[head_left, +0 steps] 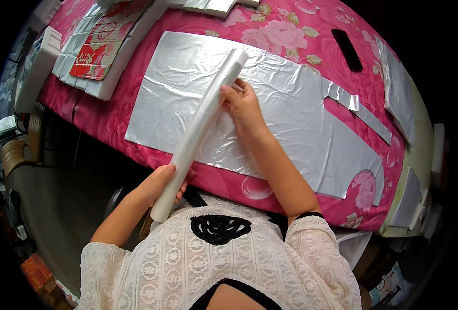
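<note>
Between my hands I hold a long, whitish, shiny roll (200,124), which looks like rolled plastic film. It slants from close to my body up over the table. My left hand (162,181) is wrapped round its lower part, just off the table's near edge. Farther up, my right hand (241,106) grips it from the right side, thumb on top and fingers partly hidden behind it. Under the roll lies a large wrinkled silver foil sheet (286,134), with curved cut-outs and narrow strips at its right end.
A pink flowered cloth (229,178) covers the table. White foam blocks (107,85) with a red printed card (102,46) stand at the far left. A black phone-like slab (346,50) lies at the far right, near another silver sheet (394,88). A wooden chair (20,152) is at the left.
</note>
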Action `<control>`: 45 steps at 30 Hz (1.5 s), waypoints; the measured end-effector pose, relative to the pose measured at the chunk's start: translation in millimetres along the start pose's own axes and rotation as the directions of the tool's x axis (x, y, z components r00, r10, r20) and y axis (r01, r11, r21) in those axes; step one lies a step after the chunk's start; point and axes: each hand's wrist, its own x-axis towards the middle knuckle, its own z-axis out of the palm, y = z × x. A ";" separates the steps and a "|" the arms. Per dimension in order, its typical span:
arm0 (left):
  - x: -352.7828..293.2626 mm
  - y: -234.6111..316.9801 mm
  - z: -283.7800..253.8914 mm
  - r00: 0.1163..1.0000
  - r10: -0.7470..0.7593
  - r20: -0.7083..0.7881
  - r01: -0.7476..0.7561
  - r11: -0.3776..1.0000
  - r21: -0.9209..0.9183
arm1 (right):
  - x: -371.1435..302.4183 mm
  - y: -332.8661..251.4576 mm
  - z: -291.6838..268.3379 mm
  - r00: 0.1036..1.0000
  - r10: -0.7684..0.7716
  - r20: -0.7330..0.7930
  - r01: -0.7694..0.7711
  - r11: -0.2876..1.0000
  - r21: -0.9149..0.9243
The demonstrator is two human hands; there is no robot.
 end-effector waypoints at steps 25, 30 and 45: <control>-13.8 -40.9 -24.8 0.963 -0.059 0.261 0.099 0.985 -0.142 | 53.4 -69.6 -69.2 0.956 0.177 0.234 0.022 0.751 -0.660; -24.4 -55.0 -44.6 0.937 -0.223 0.267 0.243 0.969 -0.044 | 68.5 -116.6 -140.1 0.987 -0.161 0.005 0.100 0.586 -0.804; 13.1 97.9 9.9 0.942 -0.070 0.328 -0.310 0.190 0.932 | 71.4 -133.1 -165.6 0.990 -0.136 0.034 0.109 0.590 -0.800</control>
